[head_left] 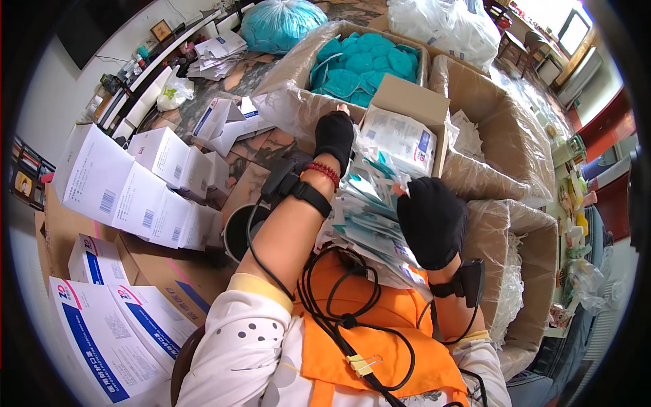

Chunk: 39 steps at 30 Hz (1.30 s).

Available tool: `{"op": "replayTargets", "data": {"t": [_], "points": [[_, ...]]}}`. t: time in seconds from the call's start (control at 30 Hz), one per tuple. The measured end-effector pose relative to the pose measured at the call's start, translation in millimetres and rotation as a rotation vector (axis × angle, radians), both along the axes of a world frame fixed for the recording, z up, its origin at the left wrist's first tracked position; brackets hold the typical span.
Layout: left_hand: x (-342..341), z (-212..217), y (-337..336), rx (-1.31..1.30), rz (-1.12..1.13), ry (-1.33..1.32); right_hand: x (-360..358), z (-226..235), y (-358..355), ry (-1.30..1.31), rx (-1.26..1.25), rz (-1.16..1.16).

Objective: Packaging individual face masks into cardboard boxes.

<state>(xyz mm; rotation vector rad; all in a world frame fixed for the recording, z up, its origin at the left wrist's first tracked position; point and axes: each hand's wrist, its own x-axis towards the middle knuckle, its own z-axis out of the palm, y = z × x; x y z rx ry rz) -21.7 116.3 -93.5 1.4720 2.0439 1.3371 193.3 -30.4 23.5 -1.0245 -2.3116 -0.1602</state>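
Observation:
A thick stack of flat clear-and-white packets (pixel 373 230) with teal face masks inside lies on my lap, over an orange apron (pixel 369 298). My right hand (pixel 432 220), in a black fingerless glove, is closed at the stack's right side, its fingertips on packet edges. My left hand (pixel 334 139), gloved the same way, is closed at the stack's far left; what its fingers grip is hidden. Just beyond my hands, an open cardboard box (pixel 410 98) holds more white packets (pixel 399 139).
Teal masks (pixel 366 62) fill a lined carton ahead. Two more lined cartons (pixel 498 129) (pixel 525 285) stand to the right. White printed boxes (pixel 102 183) crowd the left, near a dark bin (pixel 239 230). A bag of teal items (pixel 281 26) sits behind. Black cables (pixel 349 319) hang over my apron.

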Motion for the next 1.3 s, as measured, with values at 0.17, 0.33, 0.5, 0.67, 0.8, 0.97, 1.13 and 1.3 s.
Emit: {"op": "replayTargets", "data": {"t": [0.17, 0.33, 0.5, 0.67, 0.8, 0.97, 1.13, 1.3], "points": [[-10.5, 18.1, -20.3, -0.009, -0.066, -0.114, 14.0, -13.1, 28.8, -0.016, 0.102, -0.004], [-18.6, 37.7, -43.0, 0.134, -0.007, -0.162, 7.9, -26.0, 60.5, -0.069, 0.047, 0.092], [-3.7, 68.5, -50.1, 0.481, 0.048, 0.1, -18.7, -85.7, 80.3, -0.163, -0.342, 0.206], [5.4, 67.7, -56.6, 0.343, -0.375, -0.054, -25.0, -63.9, 83.8, -0.139, -0.533, 0.38], [11.3, 54.8, -66.7, 0.22, -0.49, 0.029, 1.0, -37.1, 124.5, 0.122, -0.529, 0.24], [8.7, 41.7, -67.7, 0.218, -0.46, 0.069, -2.8, -63.5, 145.3, -0.322, -0.115, 0.025], [-3.7, 40.5, -67.9, 0.162, -0.395, -0.036, 13.7, -85.6, 166.0, -0.093, -0.242, 0.133], [-6.0, 34.7, -56.4, 0.153, -0.382, -0.185, 16.3, -69.7, 172.9, -0.135, -0.33, -0.045]]}}
